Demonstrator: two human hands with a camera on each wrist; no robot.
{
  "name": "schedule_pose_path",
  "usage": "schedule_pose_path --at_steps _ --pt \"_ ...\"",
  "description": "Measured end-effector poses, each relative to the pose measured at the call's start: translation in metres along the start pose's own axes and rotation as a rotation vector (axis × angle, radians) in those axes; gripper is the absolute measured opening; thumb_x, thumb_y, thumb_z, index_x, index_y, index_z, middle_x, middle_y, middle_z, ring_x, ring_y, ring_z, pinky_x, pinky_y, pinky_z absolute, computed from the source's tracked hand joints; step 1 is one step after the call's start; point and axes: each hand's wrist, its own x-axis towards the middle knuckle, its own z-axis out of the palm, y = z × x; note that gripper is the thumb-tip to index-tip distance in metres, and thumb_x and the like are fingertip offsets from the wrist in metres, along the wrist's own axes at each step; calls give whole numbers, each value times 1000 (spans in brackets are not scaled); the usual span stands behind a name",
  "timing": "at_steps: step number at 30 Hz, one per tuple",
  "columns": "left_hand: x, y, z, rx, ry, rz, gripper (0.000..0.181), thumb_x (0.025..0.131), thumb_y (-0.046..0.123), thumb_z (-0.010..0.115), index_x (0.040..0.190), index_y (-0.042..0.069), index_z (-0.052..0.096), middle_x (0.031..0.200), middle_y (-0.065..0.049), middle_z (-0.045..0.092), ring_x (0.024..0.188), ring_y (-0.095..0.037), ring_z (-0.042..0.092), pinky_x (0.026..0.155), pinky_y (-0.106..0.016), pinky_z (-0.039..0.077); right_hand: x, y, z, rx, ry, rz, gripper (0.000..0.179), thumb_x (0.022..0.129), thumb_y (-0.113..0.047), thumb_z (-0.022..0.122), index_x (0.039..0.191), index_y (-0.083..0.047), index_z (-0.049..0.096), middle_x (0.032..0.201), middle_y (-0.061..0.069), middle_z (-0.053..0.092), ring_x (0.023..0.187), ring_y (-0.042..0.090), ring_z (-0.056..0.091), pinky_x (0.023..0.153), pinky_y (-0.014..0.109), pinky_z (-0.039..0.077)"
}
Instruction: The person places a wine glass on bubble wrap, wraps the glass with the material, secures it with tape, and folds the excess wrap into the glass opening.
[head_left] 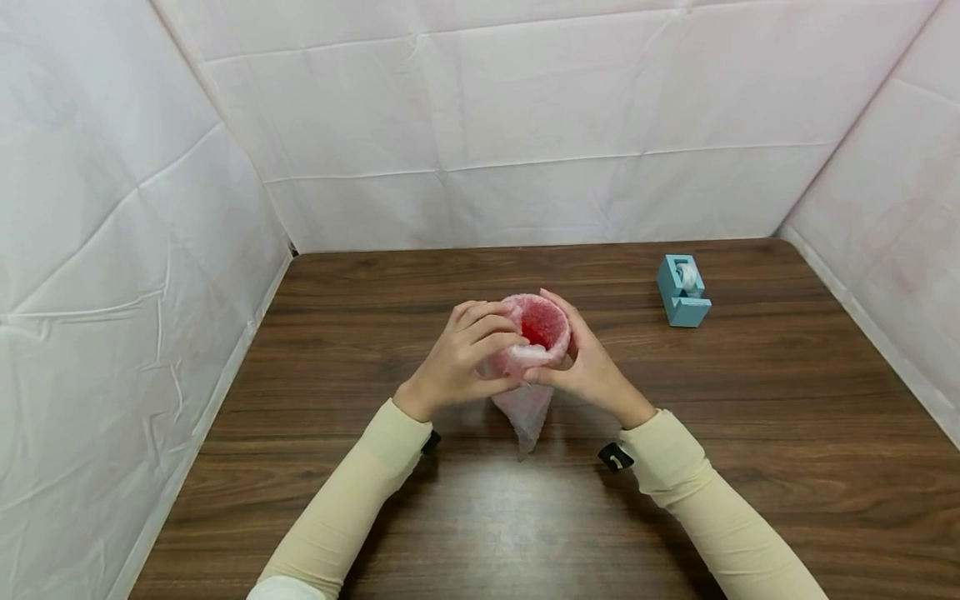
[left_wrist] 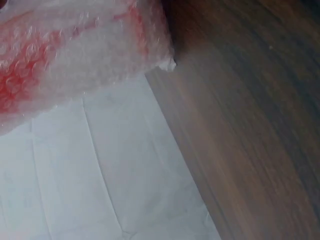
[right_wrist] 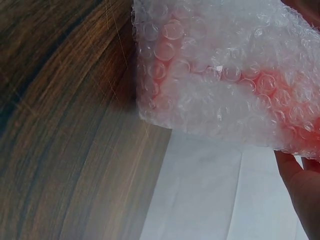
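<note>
Bubble-wrap roll (head_left: 525,360): between my two hands, over the middle of the table (head_left: 345,375); whether its base touches the wood, I cannot tell.
Red inside (head_left: 534,332): shows down the round mouth; kind unclear.
Long axis: seems nearer upright than flat, mouth up; exact lean uncertain.
Loose flap (head_left: 527,412): tapers to a point toward me, between my wrists.
Left hand (head_left: 472,350): curled on the left side, fingers at the rim, thumb on the near side.
Right hand (head_left: 588,367): cups the right side, thumb in front, fingers behind.
Nearer hand: neither; both touch the wrap.
Tape dispenser (head_left: 686,308): blue, on the table, beyond my right hand, well apart.
White cloth (head_left: 525,100): hangs behind the table.
</note>
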Motion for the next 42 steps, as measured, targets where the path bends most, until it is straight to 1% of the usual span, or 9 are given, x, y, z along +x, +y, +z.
schedule_pose_path --at_steps 4,9,12,18,21,25,29,35,42 --pt "2 0 -1 12 -8 12 39 66 33 88 88 11 65 96 -5 65 112 -26 51 95 -44 38 0 -1 1 8 -11 13 98 75 -16 83 152 -21 22 144 9 39 128 27 42 97 22 45" --pt "2 -1 -2 31 -15 21 36 66 34 87 81 12 64 88 -2 65 107 -25 53 92 -44 38 0 -2 2 11 -18 24 99 74 -17 84 152 -21 22 145 9 39 129 31 41 97 20 45" --pt "2 -1 -2 15 -21 -4 41 65 32 88 86 9 60 90 -3 64 107 -25 53 93 -44 38 0 -1 2 22 -17 23 99 75 -19 83 152 -20 22 144 10 39 129 29 42 98 20 44" --pt "0 3 -1 -83 -39 -78 60 66 25 88 112 9 51 109 -10 57 114 -28 48 96 -45 38 1 0 1 23 -9 13 98 75 -18 83 152 -18 22 144 11 39 127 25 44 96 21 46" --pt "1 4 -1 -92 -55 -74 53 70 24 86 113 15 58 110 -10 56 116 -29 46 96 -46 38 1 0 0 18 -9 8 97 76 -19 82 152 -18 22 144 12 39 128 24 43 96 21 46" --pt "2 5 -1 -100 -69 -75 35 72 23 85 101 15 68 106 -8 58 116 -29 45 97 -47 37 1 1 -1 10 -11 9 97 76 -17 82 152 -18 22 144 11 39 128 25 42 96 20 46" --pt "3 7 -1 -110 -82 -86 25 72 20 84 93 15 71 100 -7 61 116 -28 44 99 -49 33 0 0 -1 5 -11 16 98 75 -14 82 152 -20 22 144 11 38 128 30 41 95 21 47" --pt "5 7 -2 -97 -86 -85 22 73 20 83 90 15 70 93 -3 63 111 -25 47 94 -49 30 -1 0 0 12 -12 30 98 75 -12 83 152 -21 22 144 10 38 130 38 39 95 20 47" --pt "6 4 -4 7 -96 -56 24 73 29 82 88 15 69 91 1 69 102 -19 57 90 -52 33 -1 2 -1 7 -9 33 98 75 -16 83 152 -21 22 144 10 39 129 27 42 96 20 46"
